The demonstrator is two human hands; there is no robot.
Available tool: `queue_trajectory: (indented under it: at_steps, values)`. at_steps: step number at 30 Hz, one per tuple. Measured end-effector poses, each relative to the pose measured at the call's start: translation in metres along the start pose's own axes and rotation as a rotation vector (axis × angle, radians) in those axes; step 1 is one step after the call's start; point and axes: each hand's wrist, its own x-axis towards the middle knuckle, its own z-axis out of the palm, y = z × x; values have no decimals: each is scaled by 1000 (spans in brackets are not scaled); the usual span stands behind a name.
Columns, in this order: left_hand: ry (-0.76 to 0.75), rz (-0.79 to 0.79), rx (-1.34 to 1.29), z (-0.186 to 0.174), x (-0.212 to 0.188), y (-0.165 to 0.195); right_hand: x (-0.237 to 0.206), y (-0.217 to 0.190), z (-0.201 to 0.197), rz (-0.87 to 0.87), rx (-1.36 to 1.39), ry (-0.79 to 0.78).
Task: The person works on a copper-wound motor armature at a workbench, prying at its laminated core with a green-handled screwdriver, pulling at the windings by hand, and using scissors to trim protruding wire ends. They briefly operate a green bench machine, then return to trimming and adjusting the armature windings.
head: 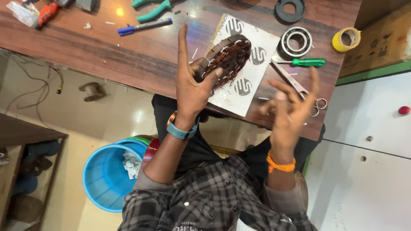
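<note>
Head view: the left hand (192,87) holds a copper-wound stator ring (226,57) tilted on edge above the counter (128,55), over a white printed sheet (246,85) near the counter's front edge. The right hand (291,109) hovers just beside it, fingers spread and holding nothing, in front of scissors (299,87) and a green screwdriver (306,62).

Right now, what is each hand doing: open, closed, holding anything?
Left hand: grip shut on the copper-wound stator ring, index finger pointing up.
Right hand: open, fingers spread and blurred, holding nothing, above the scissors.
</note>
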Motion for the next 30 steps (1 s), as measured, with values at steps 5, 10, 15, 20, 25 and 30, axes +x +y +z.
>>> queue_trajectory:
  at_steps: [5,10,15,20,25,30]
  values:
    - [-68,-238,-55,-8,14,6,-1,4,-12,-89,75,1]
    - [-160,-131,-32,-12,19,6,10,-2,-12,-159,-109,-25]
    - [-196,-232,-99,-14,27,7,18,-5,-15,-161,-243,-111]
    - [-312,-258,-224,-31,44,12,22,-2,-13,-193,-237,-115]
    - [-253,-196,-56,-34,43,10,24,0,-5,-266,-177,-118]
    - [-117,-148,49,-21,32,13,-1,2,12,123,44,-292]
